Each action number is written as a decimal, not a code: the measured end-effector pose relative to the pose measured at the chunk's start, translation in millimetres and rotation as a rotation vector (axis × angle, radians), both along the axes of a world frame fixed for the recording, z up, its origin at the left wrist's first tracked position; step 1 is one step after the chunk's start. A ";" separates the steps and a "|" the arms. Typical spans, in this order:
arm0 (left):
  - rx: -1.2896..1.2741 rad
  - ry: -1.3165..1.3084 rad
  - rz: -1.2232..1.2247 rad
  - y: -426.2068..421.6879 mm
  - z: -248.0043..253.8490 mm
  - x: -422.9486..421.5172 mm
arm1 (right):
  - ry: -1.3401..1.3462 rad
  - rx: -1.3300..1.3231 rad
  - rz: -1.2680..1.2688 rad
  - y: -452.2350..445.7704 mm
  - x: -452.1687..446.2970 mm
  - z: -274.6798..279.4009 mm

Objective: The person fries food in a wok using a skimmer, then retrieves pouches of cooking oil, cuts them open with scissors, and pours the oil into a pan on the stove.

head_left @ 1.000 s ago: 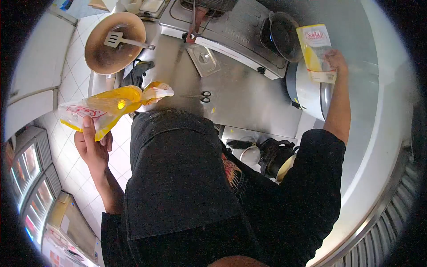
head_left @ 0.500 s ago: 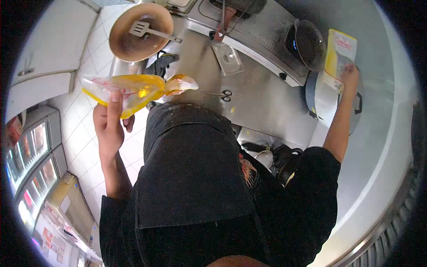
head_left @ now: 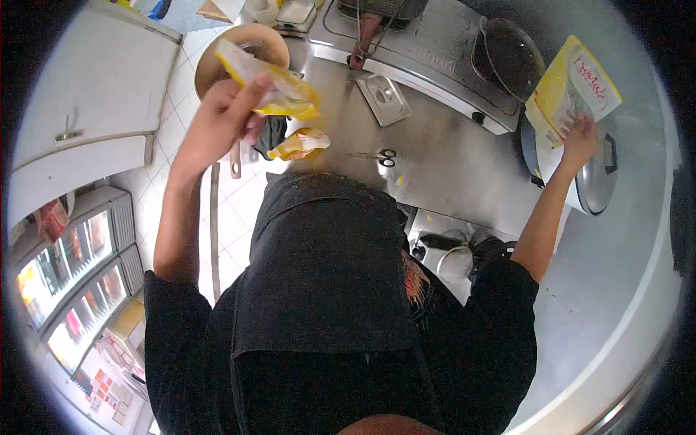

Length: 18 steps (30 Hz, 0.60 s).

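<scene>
My left hand [head_left: 221, 123] is closed on an opened yellow-and-white plastic pouch [head_left: 290, 94], held up in front of the large brown pan [head_left: 207, 72]. Just below it, a crumpled yellow wrapper [head_left: 301, 143] lies by the counter's edge. On the right, my right hand [head_left: 582, 141] grips a second yellow-and-white pouch [head_left: 573, 76] with red writing on its face. This pouch is held over a large pot [head_left: 607, 163] with a dark side handle. Black-handled scissors [head_left: 386, 157] rest on the steel counter [head_left: 442, 156] between my hands.
A steel stove [head_left: 449, 61] runs along the back, bearing a dark pan [head_left: 510, 61]. In front of it lies a rectangular steel lid [head_left: 384, 99]. Dark cloth or gloves [head_left: 271, 134] sit near the left edge. Below the counter is a shelf with cookware [head_left: 455, 262].
My left hand has carried its pouch upward and to the right, across the brown pan. The right-hand pouch has tilted, showing more of its red writing. The view has shifted slightly.
</scene>
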<state>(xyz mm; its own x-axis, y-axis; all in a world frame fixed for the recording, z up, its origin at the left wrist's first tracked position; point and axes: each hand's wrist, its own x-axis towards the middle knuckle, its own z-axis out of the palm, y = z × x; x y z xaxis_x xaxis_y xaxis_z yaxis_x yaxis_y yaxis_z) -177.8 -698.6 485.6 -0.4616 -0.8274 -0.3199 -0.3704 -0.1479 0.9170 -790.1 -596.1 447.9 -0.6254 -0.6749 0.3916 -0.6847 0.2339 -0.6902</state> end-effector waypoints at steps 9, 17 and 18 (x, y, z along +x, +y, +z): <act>0.017 -0.130 -0.149 -29.7 -111.3 -64.3 | -0.058 -0.140 0.086 20.8 -18.5 -24.6; -0.158 -0.400 -0.451 -21.5 -142.4 -79.3 | -0.206 -0.109 -0.014 18.5 -5.5 -24.5; -0.234 -0.442 -0.419 -20.5 -142.6 -79.6 | -0.139 -0.095 -0.008 16.3 -8.0 -28.1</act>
